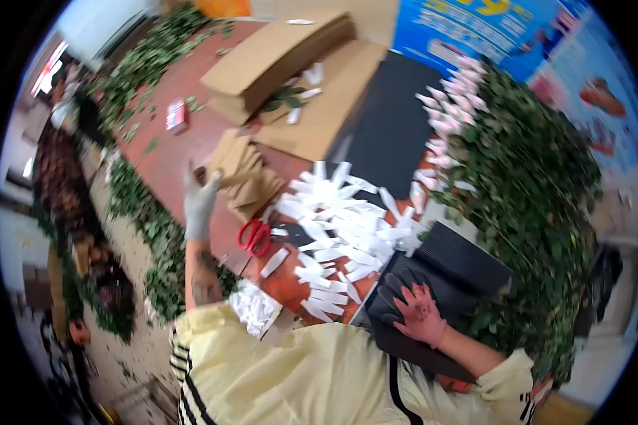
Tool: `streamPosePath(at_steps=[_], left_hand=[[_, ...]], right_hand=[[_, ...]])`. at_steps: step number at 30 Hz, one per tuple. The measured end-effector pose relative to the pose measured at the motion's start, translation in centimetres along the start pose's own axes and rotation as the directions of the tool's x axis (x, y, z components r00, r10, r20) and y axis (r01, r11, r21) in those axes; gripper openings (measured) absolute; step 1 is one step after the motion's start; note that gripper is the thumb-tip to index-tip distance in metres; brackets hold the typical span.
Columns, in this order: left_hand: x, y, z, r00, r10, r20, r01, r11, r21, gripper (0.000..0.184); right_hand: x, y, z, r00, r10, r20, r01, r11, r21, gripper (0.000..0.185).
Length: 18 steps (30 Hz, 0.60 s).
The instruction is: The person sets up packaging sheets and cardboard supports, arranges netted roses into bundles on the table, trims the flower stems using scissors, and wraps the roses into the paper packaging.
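My left hand [201, 200], in a pale glove, is at the edge of a stack of folded brown paper [244, 173], its thumb reaching toward the stack and its fingers apart. My right hand [416, 312], in a pink glove with dark fingertips, lies spread on a black ridged board [397, 340]. Between the hands is a loose pile of white strips [333, 212]. Red-handled scissors [254, 238] rest just right of my left forearm. An open box of small white pieces [254, 308] stands close to my body.
Pink rosebuds [454, 106] with leafy stems [524, 156] fill the table's right side. A cardboard box [283, 57], a black sheet [390, 120] and a small pink pack [177, 116] lie farther back. Leaves line the left edge. A person [71, 106] is at the far left.
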<state>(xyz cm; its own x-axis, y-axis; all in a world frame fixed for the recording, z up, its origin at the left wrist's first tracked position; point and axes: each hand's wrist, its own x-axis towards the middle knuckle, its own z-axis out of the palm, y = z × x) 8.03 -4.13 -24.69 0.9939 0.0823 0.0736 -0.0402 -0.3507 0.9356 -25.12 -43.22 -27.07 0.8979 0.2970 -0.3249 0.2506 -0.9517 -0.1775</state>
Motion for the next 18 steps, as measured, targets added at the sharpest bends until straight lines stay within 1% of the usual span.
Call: streamPosePath(at_steps=[1, 2, 3, 4, 5, 7, 8, 9, 10, 11, 12, 13, 14, 16, 17, 18], left_hand=[[-1.2, 2.3, 1.3, 0.998, 0.066, -0.025, -0.069, 0.987, -0.147, 0.091], [-4.1, 5.8, 4.2, 0.991, 0.122, 0.056, -0.098, 0.942, -0.321, 0.091], [-8.2, 8.7, 7.9, 0.977, 0.179, 0.114, -0.102, 0.868, -0.486, 0.092], [-12.1, 9.1, 10.9, 0.920, 0.243, 0.307, -0.016, 0.806, -0.591, 0.092], [-15.5, 9.4, 12.9, 0.825, 0.328, 0.461, 0.079, 0.740, -0.668, 0.093], [-19.4, 10.1, 14.7, 0.670, 0.348, 0.656, 0.119, 0.822, -0.557, 0.098], [-20.1, 11.0, 15.6, 0.756, 0.272, 0.595, 0.188, 0.781, -0.595, 0.099], [-20.4, 12.3, 16.1, 0.830, 0.181, 0.528, 0.243, 0.734, -0.634, 0.101], [-20.1, 11.8, 15.6, 0.824, 0.237, 0.514, 0.134, 0.800, -0.584, 0.101], [-20.3, 11.9, 15.7, 0.846, 0.304, 0.438, 0.029, 0.794, -0.607, 0.097], [-19.6, 12.9, 14.9, 0.709, 0.421, 0.565, 0.005, 0.799, -0.601, 0.095], [-18.6, 14.2, 13.7, 0.541, 0.513, 0.666, -0.019, 0.800, -0.600, 0.092], [-17.6, 15.2, 13.5, 0.462, 0.553, 0.693, -0.087, 0.806, -0.585, 0.090], [-16.9, 17.3, 13.0, 0.354, 0.401, 0.845, -0.024, 0.907, -0.420, 0.091], [-16.7, 17.7, 13.1, 0.298, 0.327, 0.897, -0.011, 0.941, -0.339, 0.091], [-16.7, 17.4, 13.4, 0.188, 0.269, 0.945, -0.056, 0.963, -0.264, 0.090]], right_hand=[[0.0, -0.1, 0.4, 0.999, -0.021, -0.039, 0.020, 0.999, -0.033, 0.058], [-0.3, -0.4, 0.8, 0.997, -0.045, -0.064, 0.041, 0.997, -0.063, 0.061], [-0.2, -0.2, 0.6, 0.999, -0.044, -0.005, 0.044, 0.998, -0.041, 0.064], [0.1, -0.4, 0.2, 0.998, -0.012, 0.053, 0.013, 1.000, -0.006, 0.064], [0.5, -0.4, -1.3, 0.990, 0.001, 0.139, -0.004, 1.000, 0.023, 0.071], [-0.1, 0.0, -0.2, 0.997, 0.016, -0.069, -0.002, 0.982, 0.188, 0.081], [-0.6, 0.6, 0.0, 0.979, 0.030, -0.201, 0.069, 0.880, 0.469, 0.087], [-0.8, 1.4, -0.4, 0.941, 0.076, -0.329, 0.184, 0.700, 0.690, 0.096], [-0.4, 1.6, -2.4, 0.950, 0.035, -0.310, 0.214, 0.651, 0.728, 0.102], [-0.1, 2.5, -2.1, 0.945, 0.048, -0.325, 0.217, 0.650, 0.729, 0.102], [0.0, 3.5, -1.2, 0.972, -0.038, -0.231, 0.221, 0.473, 0.853, 0.095], [0.2, 3.6, -2.2, 0.974, -0.095, -0.204, 0.224, 0.388, 0.894, 0.092], [0.5, 3.5, -3.4, 0.971, -0.138, -0.197, 0.233, 0.332, 0.914, 0.088], [0.4, 2.7, -5.2, 0.939, -0.138, -0.315, 0.344, 0.380, 0.858, 0.082], [0.2, 2.4, -6.0, 0.864, -0.162, -0.476, 0.454, 0.656, 0.602, 0.087], [-0.3, 2.0, -4.3, 0.901, 0.019, -0.434, 0.434, -0.041, 0.900, 0.086]])
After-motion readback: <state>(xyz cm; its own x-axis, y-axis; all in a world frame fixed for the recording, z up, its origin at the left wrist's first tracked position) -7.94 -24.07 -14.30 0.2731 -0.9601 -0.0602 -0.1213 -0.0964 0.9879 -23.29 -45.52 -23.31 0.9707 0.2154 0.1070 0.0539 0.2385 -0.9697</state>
